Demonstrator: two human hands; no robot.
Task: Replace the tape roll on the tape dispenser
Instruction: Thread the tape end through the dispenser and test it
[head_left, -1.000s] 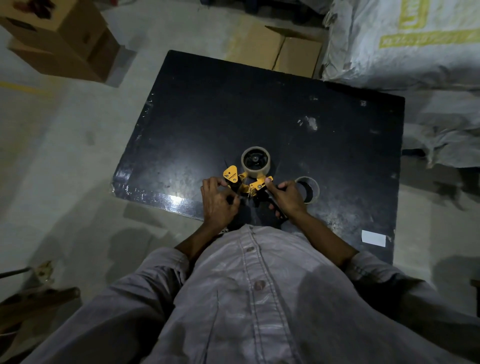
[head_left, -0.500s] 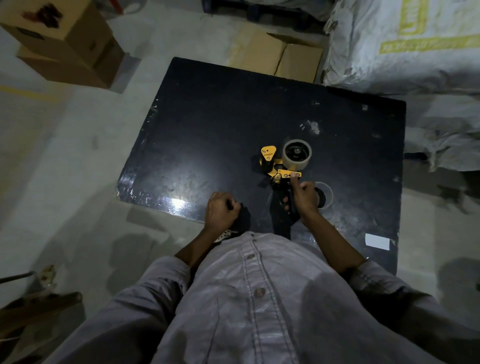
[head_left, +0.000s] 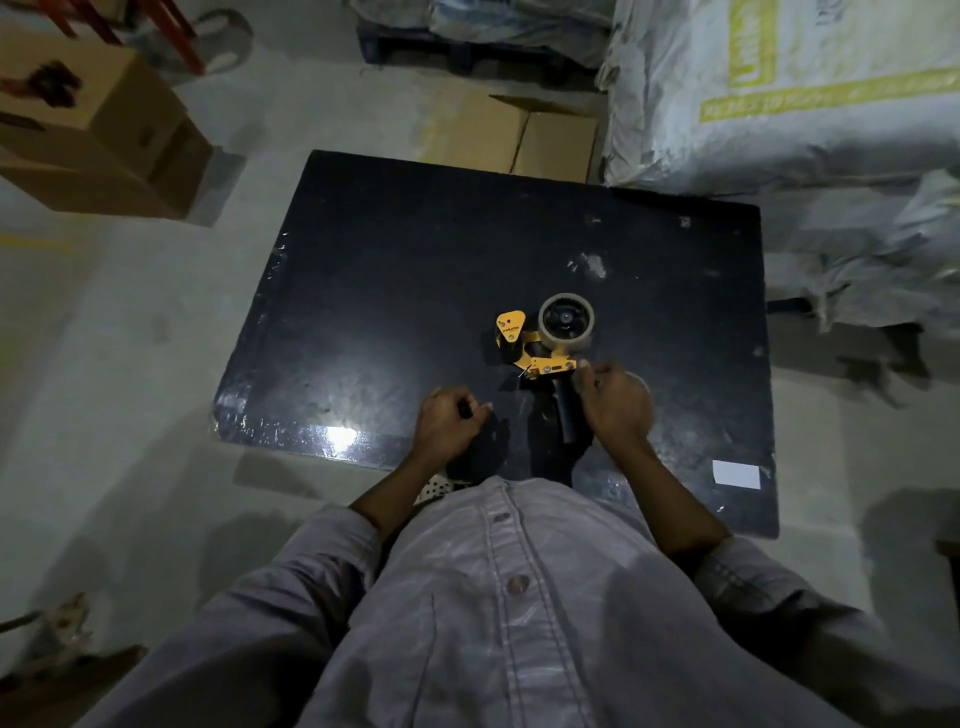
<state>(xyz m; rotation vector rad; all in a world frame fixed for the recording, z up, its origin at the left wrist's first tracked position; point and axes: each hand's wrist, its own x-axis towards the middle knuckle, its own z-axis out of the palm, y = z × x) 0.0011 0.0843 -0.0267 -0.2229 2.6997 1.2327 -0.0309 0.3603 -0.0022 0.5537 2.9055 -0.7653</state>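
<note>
A tape dispenser with a yellow frame lies on the black table. A tan tape roll sits on its wheel, and its black handle points toward me. My right hand is just right of the handle with loosely curled fingers. Its fingertips are at the right end of the yellow frame, and the handle is bare. My left hand rests curled on the table left of the dispenser, apart from it. A second ring of tape is mostly hidden behind my right hand.
A white label is stuck near the table's front right corner. Cardboard boxes stand on the floor at the far left, and another box sits behind the table. White sacks are piled at the back right.
The dispenser has moved right and away from the table's near edge. My left hand let go of it and curled shut. My right hand has slid off the handle to its right side.
</note>
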